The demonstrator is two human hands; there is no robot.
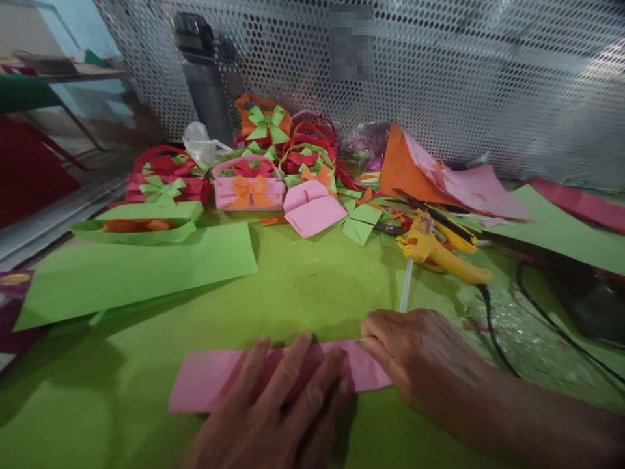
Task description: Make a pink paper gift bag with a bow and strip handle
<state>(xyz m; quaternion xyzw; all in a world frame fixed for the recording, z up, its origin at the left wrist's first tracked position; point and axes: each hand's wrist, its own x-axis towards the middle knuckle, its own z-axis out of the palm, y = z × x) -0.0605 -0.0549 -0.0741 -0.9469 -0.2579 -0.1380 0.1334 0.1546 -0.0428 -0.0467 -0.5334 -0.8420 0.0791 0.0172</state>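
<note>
A folded strip of pink paper lies flat on the green tabletop, close in front of me. My left hand rests on its middle, fingers outstretched and slightly apart, pressing it down. At the strip's right end my right hand is closed, with thumb and fingers pinching the paper's edge. Both hands hide parts of the strip. Just beyond my right hand lies a yellow glue gun, a clear glue stick pointing out of it toward me.
Several small paper bags with bows stand at the back, before a perforated metal panel. Green paper lies left. Scissors, scraps, and orange and pink sheets sit back right. A black cord runs along the right. A dark bottle stands behind.
</note>
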